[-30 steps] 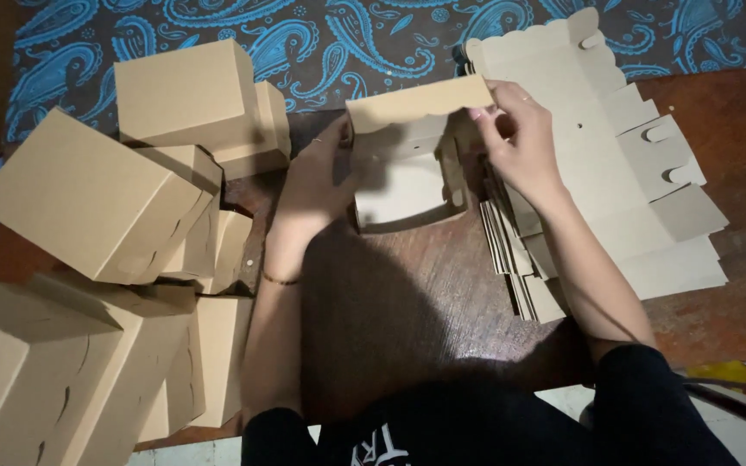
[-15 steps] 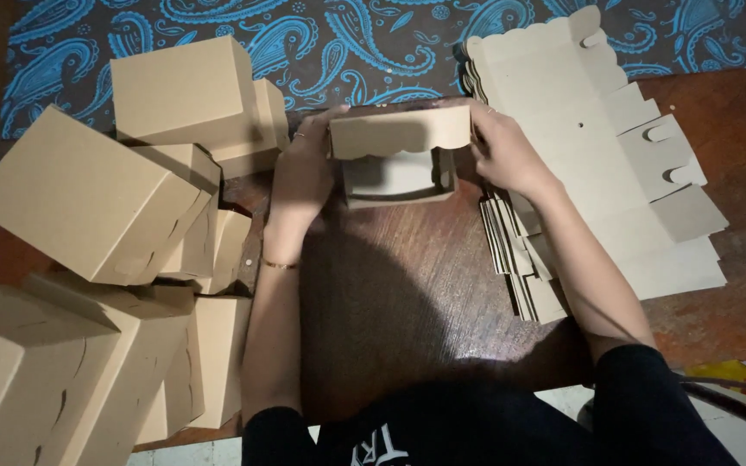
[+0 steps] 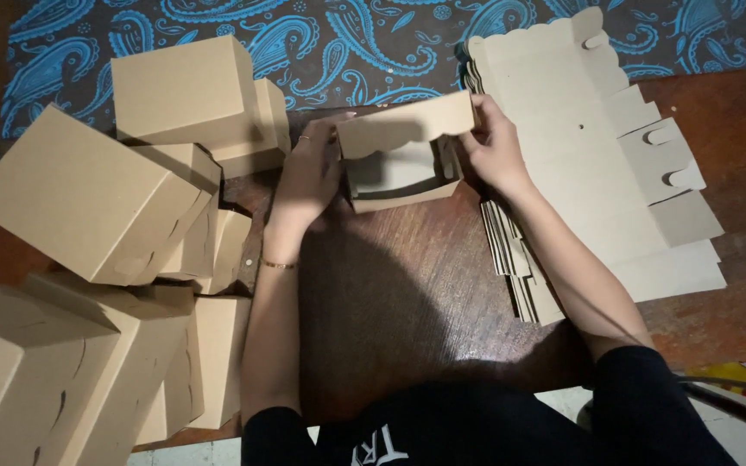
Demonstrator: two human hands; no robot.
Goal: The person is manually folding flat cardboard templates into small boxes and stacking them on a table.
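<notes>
A small brown cardboard box [image 3: 401, 154] sits half-folded on the dark wooden table [image 3: 407, 293], its scalloped lid flap tipped down over the opening. My left hand [image 3: 311, 168] grips the box's left side. My right hand [image 3: 494, 147] holds its right end, fingers on the lid flap. Part of the box's pale inside shows below the flap.
Several finished brown boxes [image 3: 105, 198] are piled at the left, from the far edge to the near corner. A stack of flat, unfolded box blanks [image 3: 597, 164] lies at the right. A blue paisley cloth [image 3: 330, 43] lies beyond the table.
The lid flap has swung down over the box's open top. Both hands have shifted to the box's two ends, and the box sits a little nearer me.
</notes>
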